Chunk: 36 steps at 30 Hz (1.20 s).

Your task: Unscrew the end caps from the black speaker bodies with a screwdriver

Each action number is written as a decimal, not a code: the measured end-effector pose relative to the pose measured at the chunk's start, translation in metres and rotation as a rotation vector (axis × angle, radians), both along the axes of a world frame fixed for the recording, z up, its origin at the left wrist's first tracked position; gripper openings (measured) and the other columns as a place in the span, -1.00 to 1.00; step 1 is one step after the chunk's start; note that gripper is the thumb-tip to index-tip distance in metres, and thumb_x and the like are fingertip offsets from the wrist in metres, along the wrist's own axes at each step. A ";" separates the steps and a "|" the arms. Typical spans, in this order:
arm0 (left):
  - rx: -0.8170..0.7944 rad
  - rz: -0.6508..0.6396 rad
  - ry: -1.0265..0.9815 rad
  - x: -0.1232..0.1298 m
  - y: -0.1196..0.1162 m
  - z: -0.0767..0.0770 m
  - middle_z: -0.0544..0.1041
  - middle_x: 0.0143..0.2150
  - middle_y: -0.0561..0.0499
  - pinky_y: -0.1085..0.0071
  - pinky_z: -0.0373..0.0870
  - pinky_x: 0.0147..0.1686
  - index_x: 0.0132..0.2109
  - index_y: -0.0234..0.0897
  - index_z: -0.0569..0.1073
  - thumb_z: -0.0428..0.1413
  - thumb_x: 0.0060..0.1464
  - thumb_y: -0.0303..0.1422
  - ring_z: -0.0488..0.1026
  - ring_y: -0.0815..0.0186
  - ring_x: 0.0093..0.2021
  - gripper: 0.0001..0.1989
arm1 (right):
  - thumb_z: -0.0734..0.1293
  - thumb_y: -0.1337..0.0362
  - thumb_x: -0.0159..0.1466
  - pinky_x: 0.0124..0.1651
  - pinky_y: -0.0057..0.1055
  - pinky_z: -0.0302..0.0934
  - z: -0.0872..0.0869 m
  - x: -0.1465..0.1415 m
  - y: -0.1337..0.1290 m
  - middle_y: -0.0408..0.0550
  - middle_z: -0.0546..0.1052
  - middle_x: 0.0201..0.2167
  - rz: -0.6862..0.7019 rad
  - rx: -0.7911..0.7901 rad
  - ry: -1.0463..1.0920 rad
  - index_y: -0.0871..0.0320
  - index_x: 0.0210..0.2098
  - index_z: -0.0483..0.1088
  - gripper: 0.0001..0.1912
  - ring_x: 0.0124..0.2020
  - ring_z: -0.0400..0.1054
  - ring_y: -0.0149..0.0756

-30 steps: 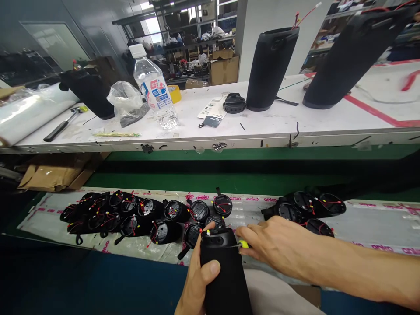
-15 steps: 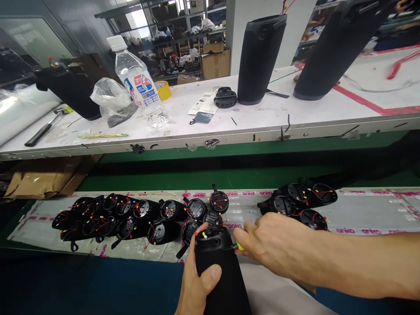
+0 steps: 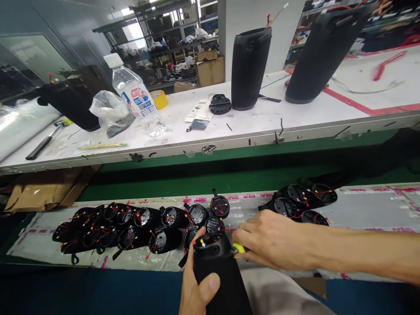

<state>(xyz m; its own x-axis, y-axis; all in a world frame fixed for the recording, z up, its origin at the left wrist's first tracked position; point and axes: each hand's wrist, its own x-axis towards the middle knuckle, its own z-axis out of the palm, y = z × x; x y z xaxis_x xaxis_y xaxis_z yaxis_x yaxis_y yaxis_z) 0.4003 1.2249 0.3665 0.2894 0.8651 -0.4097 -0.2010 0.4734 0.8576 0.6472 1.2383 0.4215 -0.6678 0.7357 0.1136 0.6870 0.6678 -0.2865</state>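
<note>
In the head view, my left hand point(image 3: 201, 284) is wrapped round a black cylindrical speaker housing point(image 3: 225, 286), its thumb lying along the front. The housing stands tilted, its top end facing up, with small red and yellow wire plugs point(image 3: 199, 242) at the opening. At the right side of its top rim, my right hand point(image 3: 262, 240) is closed on a small yellow-handled tool point(image 3: 239, 248). The tool's tip meets the rim, but its exact kind is hidden by the fingers. Just behind lie several similar black housings point(image 3: 169, 217) with red wires at their ends.
More housings point(image 3: 296, 194) lie at the right on the plastic-covered lower surface point(image 3: 367, 210). Above it runs a white shelf point(image 3: 183, 135) holding a water bottle point(image 3: 139, 98), a hammer point(image 3: 46, 142), yellow tape point(image 3: 159, 99) and upright speaker housings point(image 3: 250, 70).
The yellow part of the tool shows more beside the rim, and my right hand has turned slightly. My left hand keeps its hold on the housing. The camera view has shifted a little.
</note>
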 end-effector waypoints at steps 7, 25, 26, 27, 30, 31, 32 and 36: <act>-0.058 0.047 -0.107 -0.003 0.000 -0.001 0.62 0.21 -0.22 -0.07 0.42 0.25 0.45 -0.16 0.25 0.42 -0.14 0.01 0.50 -0.27 0.27 0.05 | 0.03 -0.18 0.57 -0.23 -0.28 0.29 0.017 0.007 -0.007 -0.13 0.57 -0.29 -0.403 -0.431 0.296 -0.06 0.04 0.41 -0.52 -0.22 0.50 -0.14; 0.108 0.298 -0.096 0.006 -0.006 0.002 0.36 0.49 -0.15 -0.06 0.05 0.52 0.39 -0.09 0.42 0.43 -0.26 0.22 0.11 -0.28 0.54 0.09 | 0.60 -0.37 -0.10 -0.18 -0.18 0.48 -0.081 -0.036 -0.020 -0.06 0.59 -0.25 -0.318 -1.276 1.317 0.07 0.21 0.42 0.05 -0.32 0.52 -0.11; 0.072 0.242 -0.174 0.006 -0.009 0.002 0.39 0.47 -0.15 -0.10 0.11 0.49 0.42 -0.07 0.39 0.40 -0.22 0.23 0.18 -0.30 0.51 0.08 | 0.60 -0.36 -0.10 -0.25 -0.24 0.46 -0.084 -0.037 -0.021 -0.09 0.57 -0.30 -0.293 -1.306 1.320 0.08 0.19 0.42 0.03 -0.39 0.50 -0.17; 0.027 0.185 -0.255 0.006 -0.011 0.003 0.44 0.43 -0.17 -0.15 0.20 0.44 0.44 -0.06 0.36 0.36 -0.16 0.23 0.26 -0.31 0.47 0.06 | 0.61 -0.35 -0.11 -0.31 -0.29 0.43 -0.086 -0.038 -0.022 -0.13 0.55 -0.33 -0.270 -1.333 1.315 0.09 0.16 0.42 0.02 -0.45 0.46 -0.23; -0.045 0.099 -0.320 0.005 -0.013 0.005 0.60 0.23 -0.23 -0.18 0.42 0.24 0.44 -0.10 0.32 0.34 -0.10 0.14 0.49 -0.31 0.27 0.00 | 0.63 -0.32 -0.12 -0.51 -0.44 0.25 -0.088 -0.037 -0.024 -0.18 0.53 -0.34 -0.299 -1.355 1.218 0.11 0.05 0.39 -0.05 -0.59 0.32 -0.41; -0.029 0.101 -0.252 0.003 -0.011 0.005 0.64 0.18 -0.24 -0.14 0.46 0.19 0.42 -0.13 0.33 0.37 -0.13 0.11 0.54 -0.29 0.21 0.01 | 0.60 -0.33 -0.06 -0.55 -0.47 0.18 -0.087 -0.034 -0.025 -0.17 0.53 -0.31 -0.356 -1.311 1.161 0.11 0.01 0.38 -0.12 -0.60 0.28 -0.45; 0.002 0.116 -0.154 0.000 -0.009 0.004 0.66 0.14 -0.24 -0.10 0.47 0.17 0.40 -0.15 0.36 0.41 -0.18 0.09 0.57 -0.27 0.17 0.02 | 0.55 -0.33 0.06 -0.55 -0.47 0.15 -0.083 -0.030 -0.026 -0.15 0.53 -0.29 -0.424 -1.240 1.089 0.11 -0.03 0.37 -0.22 -0.60 0.26 -0.46; 0.094 0.199 0.195 -0.008 0.000 0.000 0.65 0.18 -0.23 0.03 0.41 0.26 0.36 -0.20 0.40 0.47 -0.25 0.05 0.55 -0.21 0.21 0.04 | 0.17 -0.18 0.52 -0.23 -0.34 0.32 -0.051 -0.011 -0.033 -0.12 0.56 -0.21 -0.568 -0.874 0.682 0.02 0.03 0.37 -0.57 -0.34 0.41 -0.31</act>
<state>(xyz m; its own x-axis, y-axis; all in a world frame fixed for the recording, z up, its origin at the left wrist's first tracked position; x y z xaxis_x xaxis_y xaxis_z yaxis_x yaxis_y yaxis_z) 0.3927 1.2247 0.3664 0.0341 0.9338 -0.3562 -0.1092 0.3578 0.9274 0.6360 1.2052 0.3709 -0.2279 0.9044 -0.3607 0.3524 -0.2687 -0.8965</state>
